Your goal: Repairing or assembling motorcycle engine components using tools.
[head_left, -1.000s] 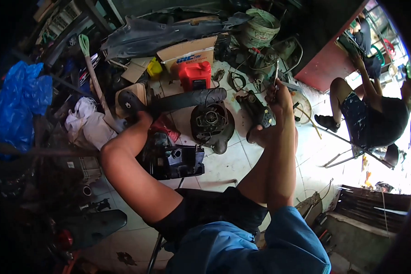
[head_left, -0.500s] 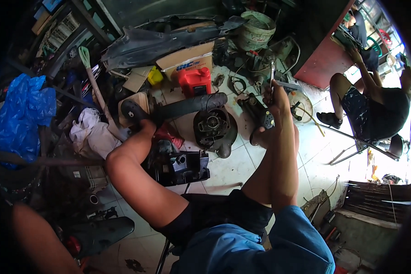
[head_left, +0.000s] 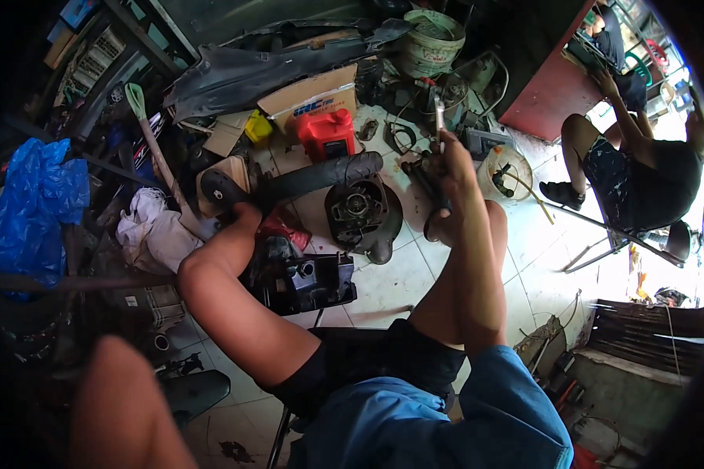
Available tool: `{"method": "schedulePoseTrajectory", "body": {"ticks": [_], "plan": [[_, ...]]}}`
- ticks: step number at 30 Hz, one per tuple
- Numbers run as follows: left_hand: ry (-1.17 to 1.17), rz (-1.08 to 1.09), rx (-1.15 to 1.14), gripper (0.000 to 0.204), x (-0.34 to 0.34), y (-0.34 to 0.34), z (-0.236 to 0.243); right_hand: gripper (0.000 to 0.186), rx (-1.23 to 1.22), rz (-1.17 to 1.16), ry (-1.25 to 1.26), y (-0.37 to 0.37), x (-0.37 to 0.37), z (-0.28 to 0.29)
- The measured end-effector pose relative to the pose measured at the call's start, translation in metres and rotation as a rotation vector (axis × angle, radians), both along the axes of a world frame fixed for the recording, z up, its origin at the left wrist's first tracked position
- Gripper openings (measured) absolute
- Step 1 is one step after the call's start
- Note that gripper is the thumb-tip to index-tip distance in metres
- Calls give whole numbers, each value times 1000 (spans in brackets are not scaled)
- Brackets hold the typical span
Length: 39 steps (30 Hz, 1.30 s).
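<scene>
Above the tiled floor [head_left: 399, 293], our right hand [head_left: 455, 162] curls around a metal tool [head_left: 440, 117], which juts forward, left of the round tub [head_left: 493, 162]; our left hand's state we cannot tell

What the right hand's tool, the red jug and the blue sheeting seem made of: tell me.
Tool in the right hand: probably bare, shiny metal, given its glint. Red jug: likely moulded plastic, semi-gloss, from its even colour and rounded edges. Blue sheeting: apparently thin, shiny plastic film, judging by its crisp creases and highlights.
</scene>
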<state>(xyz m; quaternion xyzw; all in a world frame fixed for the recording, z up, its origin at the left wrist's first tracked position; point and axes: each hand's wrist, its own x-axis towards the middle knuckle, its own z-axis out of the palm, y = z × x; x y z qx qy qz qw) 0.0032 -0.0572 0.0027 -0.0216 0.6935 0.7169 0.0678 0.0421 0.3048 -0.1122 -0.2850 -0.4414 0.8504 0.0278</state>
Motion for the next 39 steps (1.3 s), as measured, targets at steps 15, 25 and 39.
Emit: {"method": "schedulePoseTrajectory", "body": {"ticks": [15,25,39], "plan": [[-3,-278,-119,36,30,148,-118,28,831,119,262,-115,33,-28],[40,-14,-368,30,34,121,-149,27,1298,421,51,-112,30,-9],[-325,-163,-719,27,49,53,-205,36,1490,990,-263,-70,61,-41]]}}
